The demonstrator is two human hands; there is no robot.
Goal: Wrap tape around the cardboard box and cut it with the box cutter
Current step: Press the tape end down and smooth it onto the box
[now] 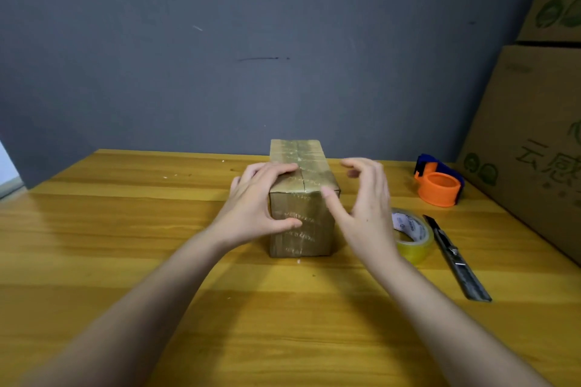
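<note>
Grey wall [251, 41] stood behind the wooden table [125, 229], whose near and left parts lay bare. I saw the box [301, 198] near the middle toward the far edge, glossy with tape. My left hand [257, 204] gripped its near left corner, fingers on top, thumb on the front. My right hand [364, 198] hovered at its right edge, fingers spread, holding nothing. Right of it lay the tape roll [415, 239], then the cutter [456, 258], an orange dispenser [440, 182] and big cartons [534, 135].
</note>
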